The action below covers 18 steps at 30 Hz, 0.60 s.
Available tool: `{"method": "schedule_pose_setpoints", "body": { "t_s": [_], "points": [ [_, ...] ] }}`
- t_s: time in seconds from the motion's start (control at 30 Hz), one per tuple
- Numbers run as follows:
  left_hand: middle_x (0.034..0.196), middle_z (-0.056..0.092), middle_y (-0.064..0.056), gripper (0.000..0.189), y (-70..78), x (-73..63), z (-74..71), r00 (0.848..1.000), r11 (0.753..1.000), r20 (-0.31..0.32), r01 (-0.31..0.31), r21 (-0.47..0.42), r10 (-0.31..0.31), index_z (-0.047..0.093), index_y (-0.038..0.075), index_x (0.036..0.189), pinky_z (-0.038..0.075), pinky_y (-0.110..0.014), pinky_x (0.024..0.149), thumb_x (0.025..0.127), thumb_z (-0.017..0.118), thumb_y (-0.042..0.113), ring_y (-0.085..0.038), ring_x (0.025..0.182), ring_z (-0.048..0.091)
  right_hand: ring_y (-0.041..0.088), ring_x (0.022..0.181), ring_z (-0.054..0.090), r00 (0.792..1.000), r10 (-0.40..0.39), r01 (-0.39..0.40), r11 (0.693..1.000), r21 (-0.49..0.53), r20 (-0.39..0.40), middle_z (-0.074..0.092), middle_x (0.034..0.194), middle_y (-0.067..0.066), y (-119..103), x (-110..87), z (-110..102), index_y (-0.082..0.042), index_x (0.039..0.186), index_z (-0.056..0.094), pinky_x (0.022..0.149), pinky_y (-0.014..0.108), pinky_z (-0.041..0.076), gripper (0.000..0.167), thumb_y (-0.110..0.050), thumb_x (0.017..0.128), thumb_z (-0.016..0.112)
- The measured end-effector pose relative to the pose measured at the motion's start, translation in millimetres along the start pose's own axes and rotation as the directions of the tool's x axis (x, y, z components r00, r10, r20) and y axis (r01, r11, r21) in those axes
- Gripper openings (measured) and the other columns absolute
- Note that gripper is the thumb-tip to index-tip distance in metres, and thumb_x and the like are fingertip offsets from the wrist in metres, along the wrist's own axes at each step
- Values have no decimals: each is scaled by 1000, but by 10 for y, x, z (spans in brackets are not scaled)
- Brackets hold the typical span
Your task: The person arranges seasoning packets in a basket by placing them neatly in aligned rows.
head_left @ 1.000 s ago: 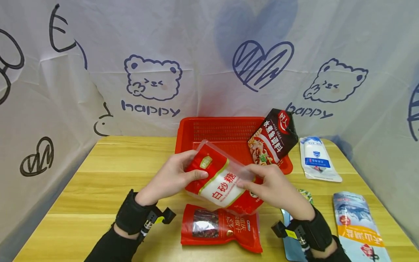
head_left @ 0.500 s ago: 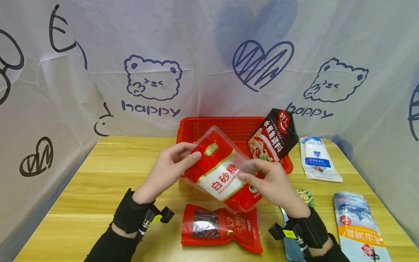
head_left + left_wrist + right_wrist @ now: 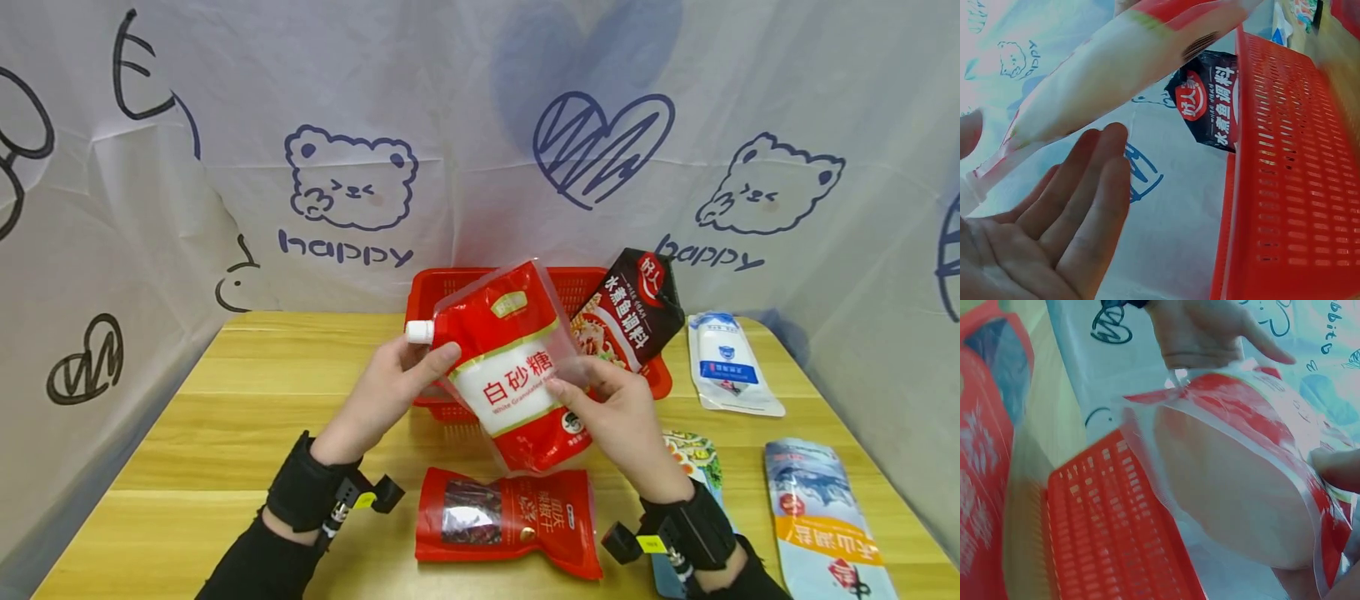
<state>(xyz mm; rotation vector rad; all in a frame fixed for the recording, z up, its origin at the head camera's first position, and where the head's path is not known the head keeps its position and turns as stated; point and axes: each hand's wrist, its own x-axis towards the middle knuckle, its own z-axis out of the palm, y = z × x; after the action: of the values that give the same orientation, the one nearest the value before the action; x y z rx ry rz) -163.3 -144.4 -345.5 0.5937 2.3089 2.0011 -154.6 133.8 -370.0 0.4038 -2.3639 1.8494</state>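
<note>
A red and white spout pouch of white granulated sugar (image 3: 517, 375) is held up, tilted, in front of the basket, its white cap (image 3: 419, 332) at the upper left. My right hand (image 3: 618, 412) pinches its right edge, thumb on the printed face and fingers behind. At the left edge, below the cap, is my left hand (image 3: 375, 392). In the left wrist view its fingers (image 3: 1091, 206) are extended and spread, with a gap between them and the pouch. The clear back of the pouch (image 3: 1235, 487) shows the sugar in the right wrist view.
Behind the pouch stands a red plastic basket (image 3: 427, 292), with a black and red seasoning box (image 3: 630, 308) leaning in its right end. A red dried-chili bag (image 3: 510, 525) lies in front. Rightward lie a white-blue packet (image 3: 727, 362), a blue-orange pouch (image 3: 825, 517) and a blue-green pouch (image 3: 697, 454).
The sugar pouch has risen and turned clockwise toward upright, bringing its white cap into sight. My left thumb has slid from the printed face to its left edge; my right hand keeps its pinch.
</note>
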Motion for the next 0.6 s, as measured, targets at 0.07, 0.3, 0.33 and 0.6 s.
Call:
{"method": "schedule_pose_setpoints", "body": {
  "t_s": [0.07,0.3,0.33,0.6],
  "points": [
    [125,69,-15,58,-19,5,24,998,1000,56,5,14,-5,56,2,139,62,-41,84,98,72,40,-28,103,70,23,91,72,1000,11,-10,999,44,-21,73,113,16,6,-2,27,-2,122,70,79,33,63,31,-20,97,75],
    [119,72,-14,48,-63,8,159,992,996,123,-12,87,2,59,2,137,63,-39,84,94,78,14,-25,96,75,17,87,71,992,-23,37,993,112,-125,74,104,13,50,-1,140,3,117,72,76,29,62,25,-8,96,75],
    [118,72,-14,48,-65,8,165,993,995,117,-12,96,1,60,2,136,63,-39,83,93,78,13,-25,94,75,16,85,70,991,-32,47,993,112,-133,75,102,12,55,1,149,3,116,72,75,28,61,23,-6,95,76],
    [114,74,-13,43,-64,8,155,997,992,79,-36,122,26,64,0,131,63,-37,78,92,79,12,-24,90,75,17,85,72,995,5,5,995,104,-97,76,101,8,70,1,156,1,120,71,76,28,62,29,-12,95,77]
  ]
}}
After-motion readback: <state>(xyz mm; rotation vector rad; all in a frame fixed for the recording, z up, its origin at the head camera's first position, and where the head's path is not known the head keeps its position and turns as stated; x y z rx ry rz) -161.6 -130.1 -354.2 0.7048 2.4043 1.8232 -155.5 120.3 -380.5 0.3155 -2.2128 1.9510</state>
